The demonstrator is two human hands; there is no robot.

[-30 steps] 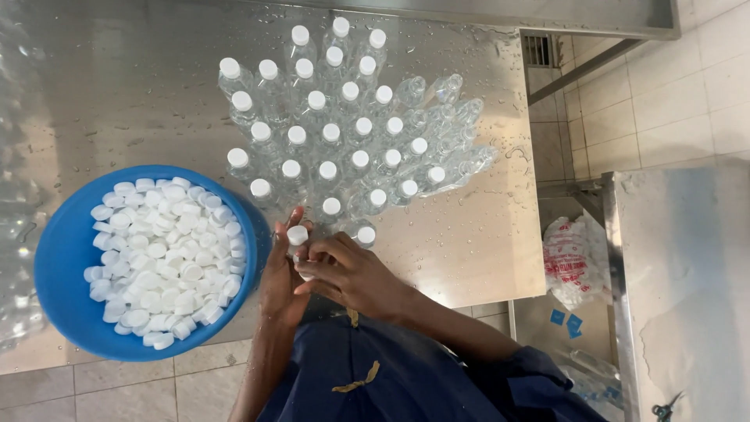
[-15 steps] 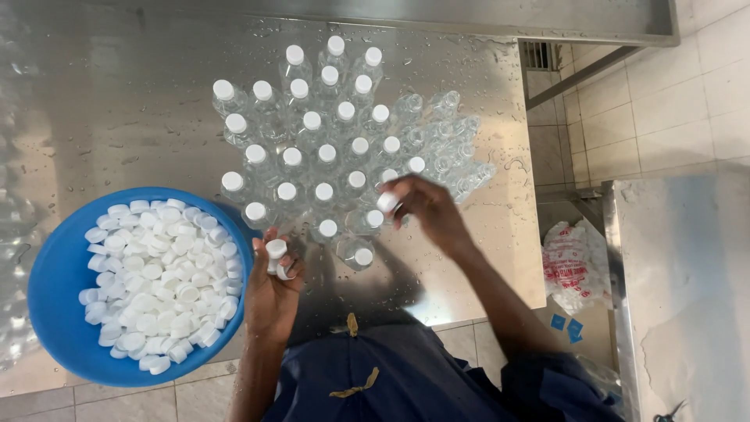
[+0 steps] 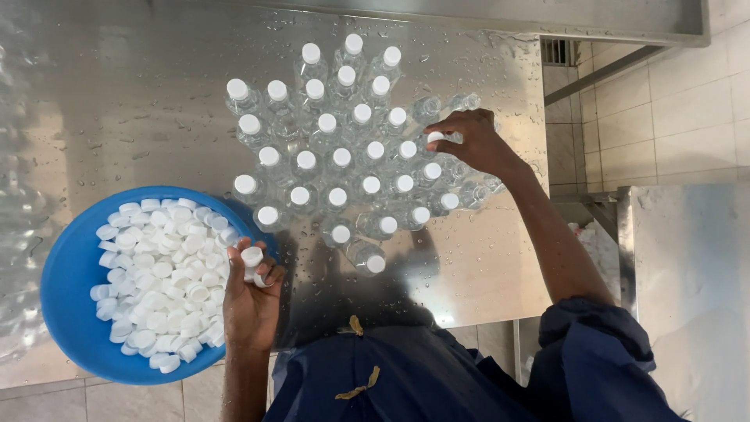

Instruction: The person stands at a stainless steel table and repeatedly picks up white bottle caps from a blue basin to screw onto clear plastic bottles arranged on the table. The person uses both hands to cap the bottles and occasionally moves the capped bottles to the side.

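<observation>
1. The person's right hand (image 3: 473, 143) reaches out over the far right side of the clear bottles (image 3: 336, 156), its fingers pinched round a white cap (image 3: 435, 137) that sits on a bottle top there.
2. The left hand (image 3: 251, 301) stays close to the body at the edge of the blue basin (image 3: 66, 270), grasping a couple of loose white caps (image 3: 252, 257) at its fingertips.
3. The basin lies left of the cluster, heaped with white caps (image 3: 160, 285); its rim nearly touches the nearest capped bottle (image 3: 268, 216).
4. The bottles stand packed tightly on the wet steel table (image 3: 133, 109), most already capped in white; a few uncapped ones (image 3: 467, 101) stand at the right edge, beside the right hand.
5. Capped bottles crowd between the two hands, so the right arm passes round the cluster's right side.
6. The person's blue garment (image 3: 437, 375) fills the near edge; tiled floor (image 3: 664, 101) lies right of the table.
</observation>
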